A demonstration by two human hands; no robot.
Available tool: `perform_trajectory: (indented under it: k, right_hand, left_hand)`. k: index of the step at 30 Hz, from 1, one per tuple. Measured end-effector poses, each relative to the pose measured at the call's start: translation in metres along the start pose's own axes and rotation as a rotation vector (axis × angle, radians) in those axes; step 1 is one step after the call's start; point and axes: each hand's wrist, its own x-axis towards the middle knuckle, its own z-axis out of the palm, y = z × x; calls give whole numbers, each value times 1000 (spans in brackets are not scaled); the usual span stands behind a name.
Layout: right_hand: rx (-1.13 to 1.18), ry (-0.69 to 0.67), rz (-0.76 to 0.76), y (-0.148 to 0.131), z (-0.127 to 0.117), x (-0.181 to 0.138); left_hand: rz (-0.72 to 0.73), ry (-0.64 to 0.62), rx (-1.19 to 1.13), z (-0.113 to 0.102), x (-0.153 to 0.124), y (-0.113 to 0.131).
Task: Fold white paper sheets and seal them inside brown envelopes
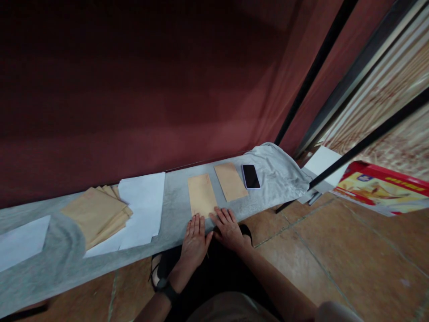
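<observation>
A tan envelope lies flat near the front edge of a narrow, cloth-covered bench, straight in front of the person. The left hand is laid out flat, fingers straight and close together, fingertips on the envelope's near edge. The right hand is likewise flattened, its fingers slightly spread at the near right corner; both press rather than grasp, thumbs close to each other.

A strip of grey cloth separates this envelope from a second envelope on its right, with a phone just beyond. A wider strip lies to the left, before white sheets partly under a fanned pile of envelopes; another white sheet lies at far left.

The bench stands along a dark red wall above a tiled floor. A red-and-yellow box is at right.
</observation>
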Motion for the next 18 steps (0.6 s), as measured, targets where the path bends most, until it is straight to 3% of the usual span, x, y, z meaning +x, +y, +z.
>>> perform_trajectory:
  k: [11, 18]
  right_hand:
    - [59, -21, 48, -2, 1, 0]
    - [53, -37, 31, -1, 2, 1]
  left_hand:
    - [-65, -230, -43, 11, 102, 5]
    - [-103, -201, -56, 19, 152, -9]
